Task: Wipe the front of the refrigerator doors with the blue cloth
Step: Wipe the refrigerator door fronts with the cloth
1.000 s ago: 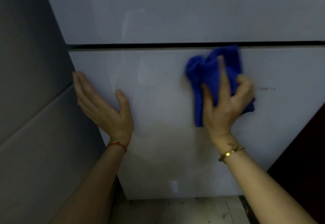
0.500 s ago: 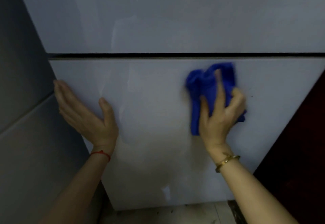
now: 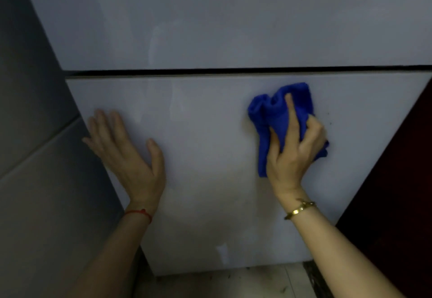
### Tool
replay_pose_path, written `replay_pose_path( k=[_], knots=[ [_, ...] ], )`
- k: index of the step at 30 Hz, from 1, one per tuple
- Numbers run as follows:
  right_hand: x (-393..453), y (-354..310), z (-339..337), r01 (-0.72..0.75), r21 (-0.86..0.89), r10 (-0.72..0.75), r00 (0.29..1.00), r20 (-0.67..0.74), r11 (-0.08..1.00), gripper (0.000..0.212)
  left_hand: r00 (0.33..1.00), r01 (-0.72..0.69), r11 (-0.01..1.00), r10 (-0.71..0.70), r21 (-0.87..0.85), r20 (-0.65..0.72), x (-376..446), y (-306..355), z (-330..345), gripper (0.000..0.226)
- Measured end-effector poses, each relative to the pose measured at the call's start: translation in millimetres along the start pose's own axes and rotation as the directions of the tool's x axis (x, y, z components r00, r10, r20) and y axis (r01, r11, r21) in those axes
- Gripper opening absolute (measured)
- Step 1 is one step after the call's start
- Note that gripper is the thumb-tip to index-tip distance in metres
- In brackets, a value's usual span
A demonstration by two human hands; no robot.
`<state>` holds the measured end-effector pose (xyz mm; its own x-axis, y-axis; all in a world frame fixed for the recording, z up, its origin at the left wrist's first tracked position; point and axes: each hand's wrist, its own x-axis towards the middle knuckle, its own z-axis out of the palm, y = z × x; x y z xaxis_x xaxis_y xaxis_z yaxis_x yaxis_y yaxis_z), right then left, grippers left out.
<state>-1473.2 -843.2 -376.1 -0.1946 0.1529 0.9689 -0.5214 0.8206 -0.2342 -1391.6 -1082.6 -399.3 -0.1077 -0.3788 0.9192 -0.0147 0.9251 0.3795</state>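
Note:
The white lower refrigerator door (image 3: 210, 134) fills the middle of the view, and the upper door (image 3: 233, 17) sits above a dark horizontal gap. My right hand (image 3: 292, 155) presses the bunched blue cloth (image 3: 275, 115) against the lower door's upper right part, fingers spread over it. Flat on the same door near its left edge lies my left hand (image 3: 126, 152), fingers apart and holding nothing.
A grey tiled wall (image 3: 35, 157) runs along the left of the refrigerator. A dark brown panel (image 3: 397, 181) stands at the right. A strip of pale floor (image 3: 233, 281) shows below the door.
My right hand with the cloth has shifted slightly down the lower door below the gap. My left hand has moved inward from the door's left edge. The view has tilted.

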Motion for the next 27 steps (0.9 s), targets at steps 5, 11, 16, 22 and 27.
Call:
replay_pose_path(
  k=[5, 11, 16, 22, 27],
  knots=[
    [-78.1, 16.7, -4.3, 0.17, -0.058, -0.154, 0.964, 0.216, 0.984, 0.065, 0.971, -0.221, 0.97, 0.229, -0.104, 0.072, -17.5, 19.9, 13.1, 0.062],
    [-47.7, 46.6, -19.9, -0.267, 0.039, 0.262, 0.961, 0.087, 0.963, 0.049, 0.955, -0.287, 0.955, 0.291, -0.082, 0.053, -20.6, 19.5, 23.4, 0.054],
    [-2.6, 41.5, -6.2, -0.111, 0.035, 0.113, 0.993, -0.045, 0.993, 0.044, 0.958, -0.282, 0.958, 0.285, -0.06, 0.041, -21.9, 20.2, 26.0, 0.056],
    [-124.5, 56.7, -12.0, 0.318, -0.072, -0.28, 0.905, 0.32, 0.945, 0.097, 0.953, -0.301, 0.951, 0.303, -0.065, 0.019, -22.9, 18.5, 26.0, 0.056],
    [-69.1, 56.5, -16.1, -0.094, 0.063, 0.085, 0.989, 0.124, 0.994, 0.061, 0.952, -0.303, 0.952, 0.305, -0.048, 0.015, -22.6, 18.0, 27.3, 0.057]
  ],
)
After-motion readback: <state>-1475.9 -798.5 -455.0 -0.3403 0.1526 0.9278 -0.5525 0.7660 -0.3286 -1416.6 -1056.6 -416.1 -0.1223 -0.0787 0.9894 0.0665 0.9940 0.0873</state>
